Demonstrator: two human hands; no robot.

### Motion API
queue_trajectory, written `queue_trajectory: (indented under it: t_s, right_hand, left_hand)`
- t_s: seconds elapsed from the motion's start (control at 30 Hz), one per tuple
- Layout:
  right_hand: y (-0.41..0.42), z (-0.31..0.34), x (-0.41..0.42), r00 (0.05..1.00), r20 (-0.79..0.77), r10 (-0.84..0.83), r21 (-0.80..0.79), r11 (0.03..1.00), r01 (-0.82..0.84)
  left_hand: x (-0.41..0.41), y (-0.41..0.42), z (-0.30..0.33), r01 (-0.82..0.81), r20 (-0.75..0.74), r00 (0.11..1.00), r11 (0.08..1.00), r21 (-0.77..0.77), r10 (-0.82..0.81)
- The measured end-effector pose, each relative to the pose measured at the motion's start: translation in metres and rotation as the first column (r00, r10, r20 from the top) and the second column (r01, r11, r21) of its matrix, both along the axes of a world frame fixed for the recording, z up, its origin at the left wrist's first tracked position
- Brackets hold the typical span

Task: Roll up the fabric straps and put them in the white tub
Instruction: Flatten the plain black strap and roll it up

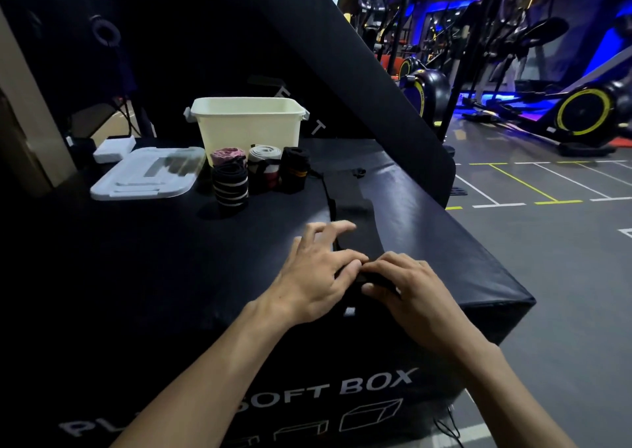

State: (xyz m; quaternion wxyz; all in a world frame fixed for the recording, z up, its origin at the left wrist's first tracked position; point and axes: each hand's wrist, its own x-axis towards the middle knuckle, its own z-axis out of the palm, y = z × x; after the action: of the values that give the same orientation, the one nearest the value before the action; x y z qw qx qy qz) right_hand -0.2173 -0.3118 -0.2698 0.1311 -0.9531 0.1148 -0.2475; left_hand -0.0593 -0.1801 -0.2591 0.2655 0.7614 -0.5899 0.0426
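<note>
Gym machines glow blue behind a black soft box [171, 259]. Near its front edge, both hands pinch the near end of a black strap [345, 191]: left hand [314, 276] fingers partly spread, right hand [410, 290] curled, seemingly starting a roll. Finished rolls [260, 174] stand before the white tub [249, 123] toward the back edge.

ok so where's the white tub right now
In the head view, the white tub stands upper left of centre on the black box, directly behind the rolled straps.
</note>
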Motion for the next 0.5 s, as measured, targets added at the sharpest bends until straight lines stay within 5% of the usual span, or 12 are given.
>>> queue_trajectory:
  t_s: [0.13,0.5]
  right_hand:
    - [0.009,0.002,-0.013,0.998,0.006,0.064,0.025,0.998,-0.064]
    - [0.019,0.008,-0.019,0.994,0.012,0.110,0.069,0.992,-0.110]
  left_hand:
    - [0.004,0.000,0.008,0.073,0.007,0.997,0.985,0.159,-0.075]
    - [0.008,-0.052,0.019,-0.202,0.183,0.974,0.876,0.437,0.133]
